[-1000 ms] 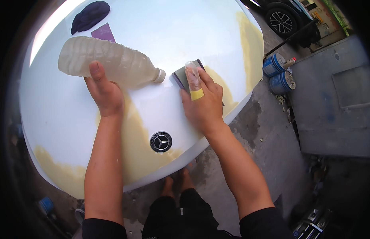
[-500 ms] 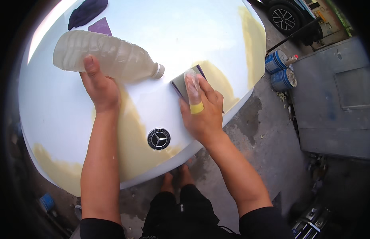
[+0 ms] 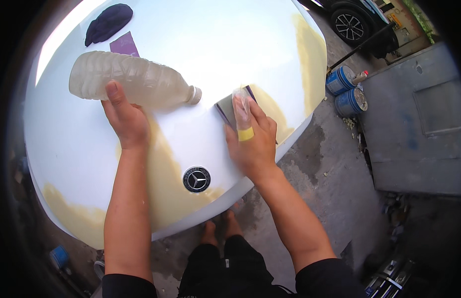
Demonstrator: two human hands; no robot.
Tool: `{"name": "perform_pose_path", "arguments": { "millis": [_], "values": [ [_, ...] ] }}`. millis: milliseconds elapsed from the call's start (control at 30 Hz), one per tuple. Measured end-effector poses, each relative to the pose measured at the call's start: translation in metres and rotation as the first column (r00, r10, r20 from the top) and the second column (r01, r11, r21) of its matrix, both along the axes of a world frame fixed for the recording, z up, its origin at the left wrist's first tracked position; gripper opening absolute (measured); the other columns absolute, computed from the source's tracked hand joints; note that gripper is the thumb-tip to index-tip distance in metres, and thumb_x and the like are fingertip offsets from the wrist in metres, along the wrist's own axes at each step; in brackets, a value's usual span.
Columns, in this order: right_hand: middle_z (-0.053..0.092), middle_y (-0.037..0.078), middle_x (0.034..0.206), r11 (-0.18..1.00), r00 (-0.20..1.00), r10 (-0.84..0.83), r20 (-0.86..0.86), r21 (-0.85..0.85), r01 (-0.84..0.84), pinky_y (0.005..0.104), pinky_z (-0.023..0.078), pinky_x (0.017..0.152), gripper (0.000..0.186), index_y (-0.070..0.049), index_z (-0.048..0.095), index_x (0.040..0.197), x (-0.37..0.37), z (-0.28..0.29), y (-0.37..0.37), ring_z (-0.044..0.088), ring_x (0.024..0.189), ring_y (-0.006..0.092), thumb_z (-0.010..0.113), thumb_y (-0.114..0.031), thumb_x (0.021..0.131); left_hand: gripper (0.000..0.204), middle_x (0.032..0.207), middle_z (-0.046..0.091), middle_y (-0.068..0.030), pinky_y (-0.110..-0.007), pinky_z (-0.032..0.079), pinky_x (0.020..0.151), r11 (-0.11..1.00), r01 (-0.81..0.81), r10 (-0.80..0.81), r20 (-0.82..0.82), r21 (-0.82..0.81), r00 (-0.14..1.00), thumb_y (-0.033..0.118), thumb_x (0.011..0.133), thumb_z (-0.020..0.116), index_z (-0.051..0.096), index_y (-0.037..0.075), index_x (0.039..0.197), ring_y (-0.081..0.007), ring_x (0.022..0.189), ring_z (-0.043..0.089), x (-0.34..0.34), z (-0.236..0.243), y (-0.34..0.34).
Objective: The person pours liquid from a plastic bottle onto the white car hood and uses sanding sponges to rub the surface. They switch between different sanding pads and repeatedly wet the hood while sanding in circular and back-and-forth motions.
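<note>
My left hand (image 3: 125, 119) grips a clear plastic bottle (image 3: 133, 79) of cloudy liquid. The bottle lies sideways above a white car hood (image 3: 210, 54), its capped end pointing right. My right hand (image 3: 255, 134) presses a grey sanding block (image 3: 226, 107) with purple sandpaper at its edges onto the hood, beside a yellowish patch (image 3: 272, 107). A clear plastic cover, held by yellow tape (image 3: 246, 134), wraps one finger of that hand. The underside of the block is hidden. Between my forearms sits a round black-and-silver emblem (image 3: 196, 179).
A dark cloth (image 3: 108, 23) and a purple sandpaper sheet (image 3: 124, 44) lie on the far left of the hood. Two blue cans (image 3: 350, 102) stand right of it, near a grey metal panel (image 3: 414, 119). A dark car's wheel (image 3: 349, 26) shows at the far right.
The whole view has shifted a little, so the hood and bottle appear slightly lower. Against the hood, my right hand and the block have slid slightly right. Both grips are unchanged.
</note>
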State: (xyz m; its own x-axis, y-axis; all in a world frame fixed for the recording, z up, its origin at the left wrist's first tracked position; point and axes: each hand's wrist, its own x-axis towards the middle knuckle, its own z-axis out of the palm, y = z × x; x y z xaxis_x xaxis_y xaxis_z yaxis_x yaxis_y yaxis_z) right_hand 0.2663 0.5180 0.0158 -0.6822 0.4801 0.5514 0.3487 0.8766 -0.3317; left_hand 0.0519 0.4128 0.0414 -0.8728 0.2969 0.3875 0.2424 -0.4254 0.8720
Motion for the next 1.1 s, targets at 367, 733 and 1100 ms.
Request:
{"name": "perform_pose_path", "arguments": {
  "millis": [367, 733, 1100],
  "values": [
    [0.063, 0.012, 0.127, 0.991, 0.991, -0.119, 0.058, -0.046, 0.122, 0.0456, 0.038, 0.094, 0.063, -0.006, 0.042, 0.146, -0.042, 0.026, 0.061, 0.048, 0.129, 0.029, 0.067, -0.018, 0.089, 0.07, 0.133, 0.052, -0.0098, -0.039, 0.041, 0.106, 0.999, 0.036, -0.037, 0.028, 0.011, 0.999, 0.06, 0.098, 0.048, 0.039, 0.004, 0.138, -0.0229, 0.124, 0.051, -0.002, -0.003, 0.004],
    [0.063, 0.011, 0.13, 0.999, 0.999, 0.046, 0.007, 0.011, -0.046, 0.0433, 0.04, 0.097, 0.065, -0.006, 0.053, 0.137, 0.036, -0.003, 0.02, 0.053, 0.128, 0.0303, 0.076, -0.01, 0.077, 0.069, 0.134, 0.051, -0.0096, -0.038, 0.041, 0.106, 0.998, 0.063, -0.061, 0.056, -0.017, 0.997, 0.058, 0.098, 0.05, 0.038, 0.004, 0.14, -0.0231, 0.124, 0.051, 0.004, -0.001, 0.002],
    [0.062, 0.006, 0.13, 0.957, 0.957, 0.29, 0.003, -0.008, -0.29, 0.0422, 0.042, 0.091, 0.063, -0.009, 0.053, 0.137, 0.071, -0.008, 0.055, 0.053, 0.127, 0.0253, 0.074, -0.012, 0.078, 0.066, 0.137, 0.051, -0.0098, -0.043, 0.041, 0.108, 0.998, 0.001, 0.004, 0.085, -0.062, 0.996, 0.054, 0.1, 0.049, 0.038, 0.004, 0.141, -0.0242, 0.127, 0.05, 0.003, 0.005, -0.001]
  ]
}}
